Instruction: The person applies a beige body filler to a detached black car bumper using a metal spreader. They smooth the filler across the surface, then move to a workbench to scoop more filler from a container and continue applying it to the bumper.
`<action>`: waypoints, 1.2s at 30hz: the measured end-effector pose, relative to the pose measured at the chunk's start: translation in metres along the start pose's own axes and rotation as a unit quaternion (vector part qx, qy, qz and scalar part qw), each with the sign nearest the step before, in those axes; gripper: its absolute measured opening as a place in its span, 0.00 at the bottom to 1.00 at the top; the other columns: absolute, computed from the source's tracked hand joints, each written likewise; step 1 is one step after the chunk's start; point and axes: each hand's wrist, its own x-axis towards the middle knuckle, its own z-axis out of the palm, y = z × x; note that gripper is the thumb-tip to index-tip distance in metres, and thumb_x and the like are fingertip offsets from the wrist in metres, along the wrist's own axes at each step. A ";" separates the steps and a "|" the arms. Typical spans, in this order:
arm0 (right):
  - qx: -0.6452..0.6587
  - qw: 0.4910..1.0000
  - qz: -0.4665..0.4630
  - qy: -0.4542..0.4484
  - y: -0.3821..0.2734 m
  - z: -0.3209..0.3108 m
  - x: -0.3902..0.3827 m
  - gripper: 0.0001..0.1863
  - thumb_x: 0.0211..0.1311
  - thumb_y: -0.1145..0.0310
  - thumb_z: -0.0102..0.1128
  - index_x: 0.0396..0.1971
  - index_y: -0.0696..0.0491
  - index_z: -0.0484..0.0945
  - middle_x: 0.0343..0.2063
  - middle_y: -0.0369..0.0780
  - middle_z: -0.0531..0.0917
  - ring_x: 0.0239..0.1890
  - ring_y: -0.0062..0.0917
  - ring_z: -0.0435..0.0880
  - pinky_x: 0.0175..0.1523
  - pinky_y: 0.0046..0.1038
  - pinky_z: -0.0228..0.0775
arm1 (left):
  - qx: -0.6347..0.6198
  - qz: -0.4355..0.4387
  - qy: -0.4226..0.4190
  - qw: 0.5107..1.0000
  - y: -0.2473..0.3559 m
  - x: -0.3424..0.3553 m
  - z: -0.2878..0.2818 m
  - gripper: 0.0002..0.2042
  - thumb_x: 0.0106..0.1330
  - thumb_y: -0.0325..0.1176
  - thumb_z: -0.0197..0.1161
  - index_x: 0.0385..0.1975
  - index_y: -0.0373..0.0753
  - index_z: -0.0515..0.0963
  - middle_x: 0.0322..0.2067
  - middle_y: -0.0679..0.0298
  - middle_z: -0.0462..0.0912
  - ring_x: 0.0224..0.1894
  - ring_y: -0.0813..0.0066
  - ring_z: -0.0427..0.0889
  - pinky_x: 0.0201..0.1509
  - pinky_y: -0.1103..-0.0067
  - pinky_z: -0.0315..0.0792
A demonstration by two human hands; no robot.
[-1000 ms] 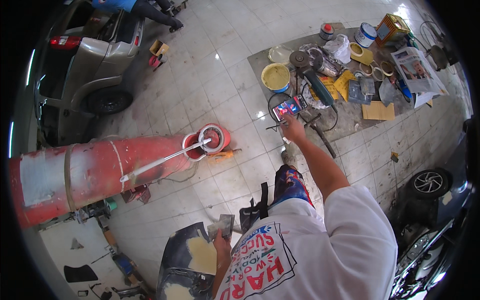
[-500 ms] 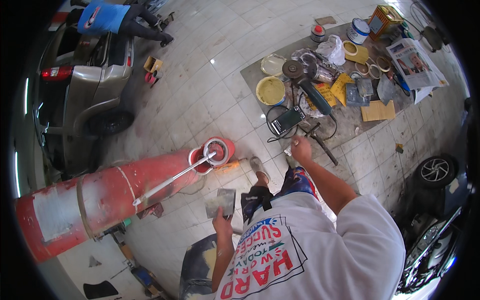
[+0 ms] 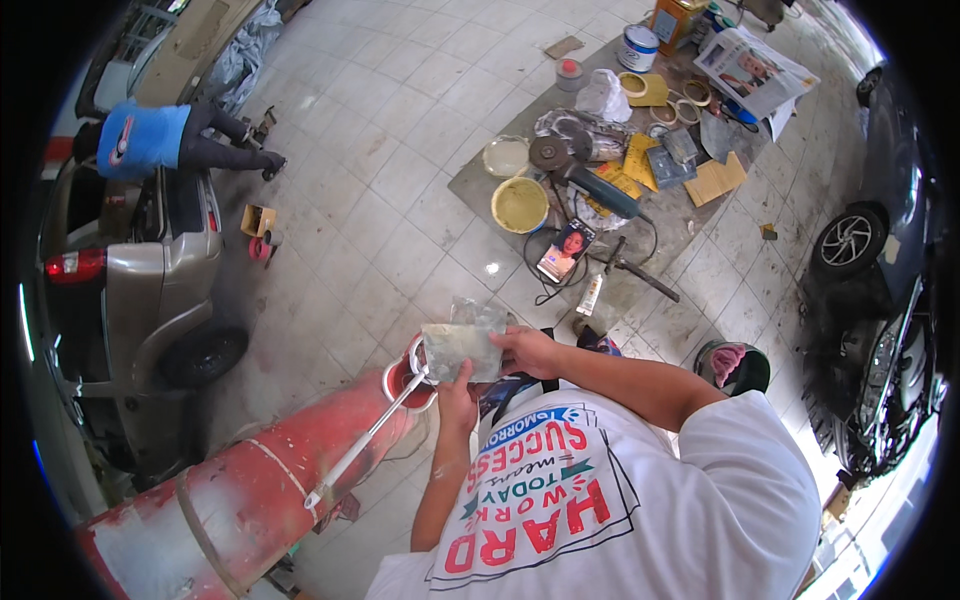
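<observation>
In front of my body, my left hand [image 3: 458, 403] grips a flat, rectangular putty spreader [image 3: 455, 352], thumb on its face, its surface smeared with pale filler. My right hand [image 3: 530, 352] is closed on the edge of a second thin spreader [image 3: 480, 312], partly hidden behind the first. The two plates overlap, and some fingers are covered by them. Beyond my right hand lies a white tube [image 3: 591, 295] next to a phone [image 3: 566, 250] with its screen lit. A tub of yellowish putty [image 3: 520, 204] stands farther off on the grey board [image 3: 470, 182].
The board also carries an angle grinder [image 3: 600, 188], tape rolls [image 3: 663, 110], a can [image 3: 637, 48] and a newspaper [image 3: 752, 70]. A red cylinder [image 3: 290, 460] with a white-handled tool [image 3: 365, 440] stands left. Cars flank both sides; a person in blue [image 3: 145, 140] leans at the left one.
My right hand has let go of the white tube, moved left and taken hold of a spreader beside my left hand. My left hand has risen with its spreader. The view has shifted.
</observation>
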 end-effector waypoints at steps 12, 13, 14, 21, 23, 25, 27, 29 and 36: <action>0.012 0.954 -0.221 0.204 -0.014 0.021 0.027 0.12 0.77 0.61 0.62 0.50 0.54 0.78 0.46 0.42 0.84 0.48 0.32 0.86 0.52 0.45 0.82 | 0.116 0.054 -0.012 0.992 0.064 0.035 -0.118 0.17 0.66 0.24 0.68 0.55 0.31 0.81 0.46 0.61 0.88 0.50 0.72 0.87 0.58 0.72 0.80; -0.034 0.947 -0.223 0.226 -0.018 0.019 0.025 0.12 0.77 0.61 0.63 0.47 0.53 0.77 0.43 0.40 0.82 0.46 0.31 0.85 0.51 0.44 0.83 | 0.121 0.100 0.024 0.987 0.064 0.028 -0.123 0.18 0.65 0.24 0.68 0.55 0.31 0.81 0.46 0.61 0.88 0.50 0.72 0.87 0.58 0.72 0.80; -0.081 0.941 -0.225 0.238 -0.021 0.020 0.026 0.12 0.76 0.60 0.64 0.45 0.53 0.77 0.41 0.39 0.81 0.45 0.30 0.84 0.49 0.43 0.84 | 0.127 0.149 0.070 0.978 0.063 0.020 -0.126 0.18 0.64 0.24 0.68 0.55 0.31 0.80 0.46 0.60 0.88 0.50 0.72 0.87 0.57 0.72 0.80; -0.328 0.916 -0.214 0.087 -0.014 0.048 0.012 0.18 0.74 0.60 0.62 0.56 0.54 0.76 0.52 0.41 0.82 0.54 0.33 0.83 0.43 0.39 0.89 | 0.333 0.454 0.265 0.783 0.005 -0.075 -0.075 0.33 0.63 0.30 0.62 0.68 0.25 0.64 0.50 0.34 0.80 0.52 0.39 0.81 0.57 0.56 0.75; -0.342 0.924 -0.168 -0.030 0.002 0.060 -0.003 0.25 0.77 0.59 0.57 0.68 0.54 0.69 0.54 0.40 0.81 0.57 0.35 0.82 0.56 0.39 0.83 | 0.239 0.415 0.220 0.850 -0.012 -0.112 -0.050 0.34 0.64 0.25 0.56 0.73 0.29 0.59 0.58 0.33 0.75 0.64 0.38 0.77 0.66 0.58 0.72; -0.318 0.937 -0.096 -0.106 0.020 0.067 -0.027 0.29 0.80 0.55 0.52 0.74 0.51 0.65 0.59 0.41 0.79 0.63 0.36 0.79 0.63 0.40 0.77 | 0.163 0.315 0.170 0.919 -0.032 -0.148 -0.022 0.34 0.66 0.24 0.54 0.75 0.32 0.58 0.64 0.34 0.71 0.67 0.39 0.75 0.70 0.59 0.70; -0.242 0.953 0.012 -0.183 0.042 0.068 -0.056 0.32 0.82 0.50 0.48 0.77 0.49 0.61 0.65 0.42 0.76 0.69 0.36 0.75 0.68 0.40 0.71 | 0.163 0.302 0.187 0.920 -0.062 -0.180 0.011 0.32 0.69 0.26 0.55 0.75 0.35 0.60 0.67 0.37 0.71 0.67 0.41 0.76 0.71 0.58 0.71; -0.266 0.938 0.055 -0.214 0.074 0.072 -0.067 0.34 0.81 0.43 0.44 0.78 0.46 0.60 0.69 0.42 0.73 0.70 0.36 0.73 0.67 0.43 0.72 | 0.208 0.369 0.234 0.875 -0.091 -0.197 0.042 0.31 0.72 0.28 0.57 0.75 0.36 0.60 0.69 0.41 0.70 0.68 0.43 0.76 0.71 0.58 0.70; -0.319 0.913 0.106 -0.231 0.133 0.067 -0.120 0.41 0.79 0.32 0.40 0.79 0.44 0.57 0.74 0.39 0.68 0.63 0.38 0.77 0.56 0.43 0.79 | 0.208 0.293 0.339 0.869 -0.141 -0.282 0.105 0.29 0.77 0.33 0.58 0.77 0.43 0.62 0.60 0.41 0.80 0.56 0.43 0.85 0.62 0.60 0.77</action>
